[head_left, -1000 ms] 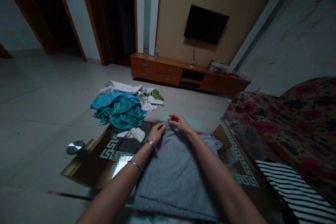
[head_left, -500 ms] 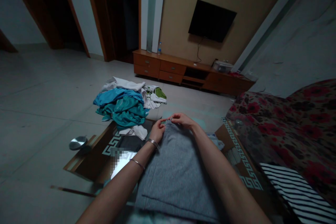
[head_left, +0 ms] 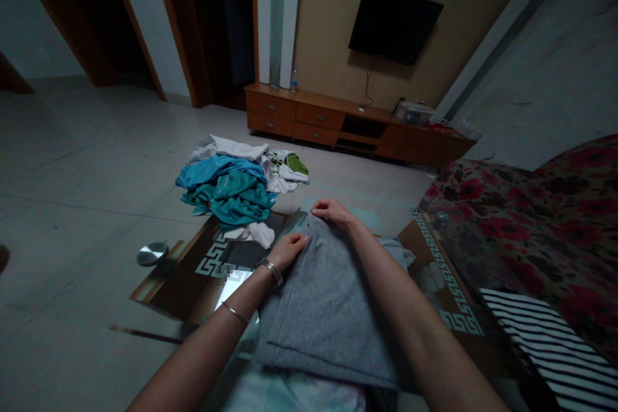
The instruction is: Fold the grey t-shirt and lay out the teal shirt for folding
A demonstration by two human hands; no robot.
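A folded grey garment (head_left: 333,296) lies in front of me, its lower edge in layers; its exact kind I cannot make out. At its far corner my right hand (head_left: 333,212) pinches the cloth between thumb and fingers. My left hand (head_left: 288,250), with bangles on the wrist, is closed at the garment's left edge, a little nearer to me than the right. Beneath the grey cloth, a pale printed cloth (head_left: 299,393) shows at the bottom. To the right of the garment's far end, part of another greyish cloth (head_left: 398,250) is visible.
A heap of teal clothes (head_left: 244,196) with blue and white pieces sits at the far left of the glass table (head_left: 456,296). Striped cloth (head_left: 545,341) lies at right, by a flowered sofa (head_left: 512,225). A low cabinet (head_left: 318,117) stands beyond, under a television (head_left: 396,22).
My left hand has moved away from the right one, down along the garment's left edge. My right hand stays at the far corner. The view has shifted slightly.
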